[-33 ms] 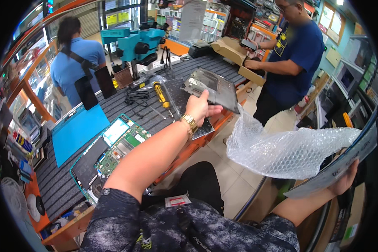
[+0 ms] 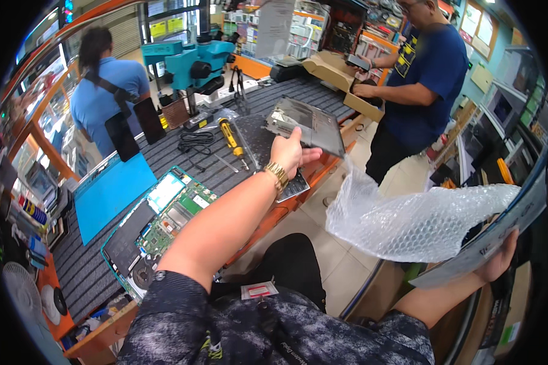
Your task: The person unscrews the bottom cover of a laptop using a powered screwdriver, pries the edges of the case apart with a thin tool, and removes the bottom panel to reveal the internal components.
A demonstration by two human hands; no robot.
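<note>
My left hand grips the near edge of a dark laptop bottom cover, thumb on top and fingers below the edge. The cover is tilted over the bench. My right hand is closed around the lower edge of a thin, flat grey panel with handwriting on it, at the far right. A sheet of bubble wrap hangs between that panel and the cover's corner. Left of my left forearm lies an opened teal-edged laptop base with its green circuit board showing.
The ribbed bench mat carries a blue work mat, a yellow screwdriver, a coiled black cable and a teal microscope. A person in dark blue handles a cardboard box; another person stands beyond the bench.
The view has shifted slightly. Both hands keep their grips, and the cover, panel and bubble wrap stay nearly where they were.
</note>
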